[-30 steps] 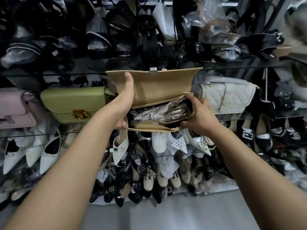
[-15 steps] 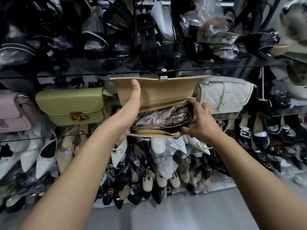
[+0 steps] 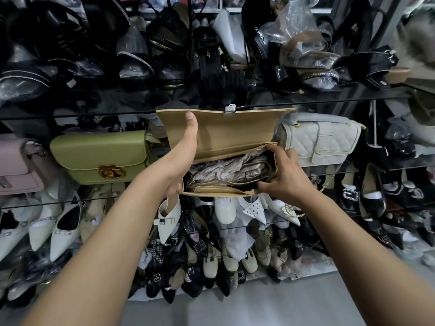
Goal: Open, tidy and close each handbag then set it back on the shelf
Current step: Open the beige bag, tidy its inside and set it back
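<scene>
Before cluttered glass shelves, the open bag is held mid-air, long axis left to right: left hand grips its left end, right hand pinches the mouth's right rim.

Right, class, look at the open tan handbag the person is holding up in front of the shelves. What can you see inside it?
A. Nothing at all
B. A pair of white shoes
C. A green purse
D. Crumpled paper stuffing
D: crumpled paper shows in the mouth of the tan handbag, which the left hand and the right hand hold open.
</scene>
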